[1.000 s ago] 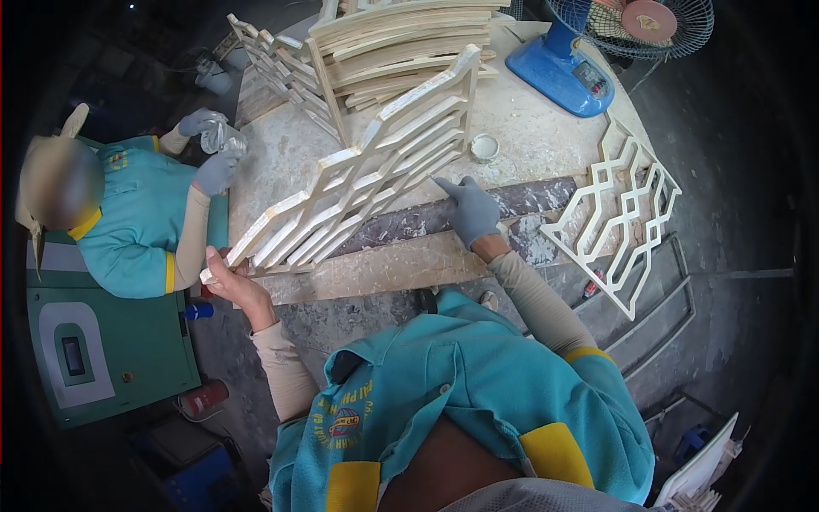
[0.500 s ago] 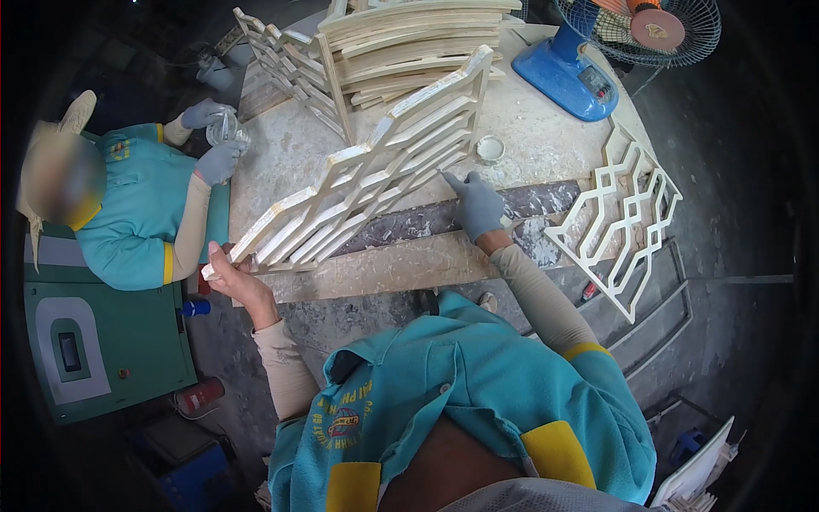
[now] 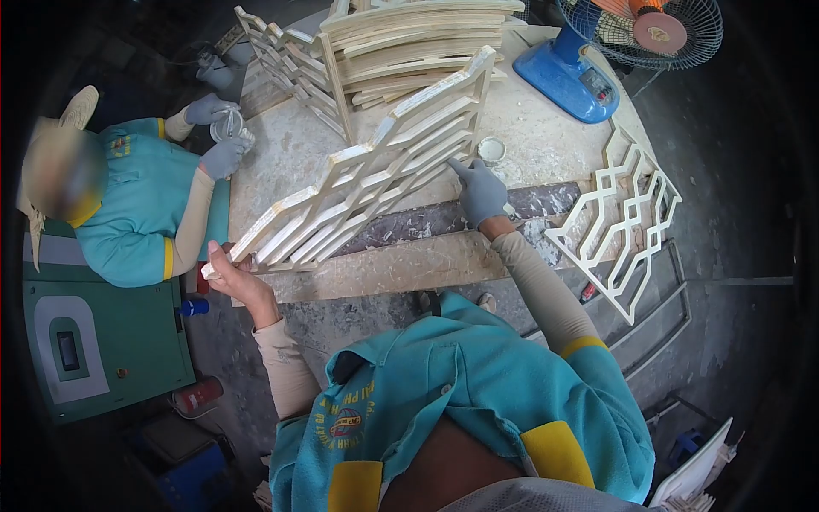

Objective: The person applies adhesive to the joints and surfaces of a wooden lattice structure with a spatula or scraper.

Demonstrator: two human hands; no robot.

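Observation:
A pale wooden lattice panel [image 3: 373, 154] stands tilted on edge across the table. My bare left hand [image 3: 241, 277] grips its lower left corner, thumb on top. My right hand [image 3: 482, 192], in a grey glove, is near the panel's right end. Its index finger is stretched out and its tip touches or nearly touches a lower slat; the other fingers are partly hidden. A small whitish bit shows beside that glove, and I cannot make out what it is. Just beyond the fingertip sits a small round cup [image 3: 491, 150] with pale contents.
Curved wooden pieces [image 3: 409, 43] are stacked at the back beside another lattice panel [image 3: 294, 68]. A blue-based fan [image 3: 567, 77] stands at back right. A third lattice [image 3: 627, 218] overhangs the table's [image 3: 401, 277] right edge. At left, a co-worker [image 3: 141, 196] in grey gloves holds a clear cup [image 3: 228, 126].
My right hand has shifted slightly up and right, its index fingertip moving along the panel. My left hand keeps its hold. The co-worker's hands and cup have moved slightly.

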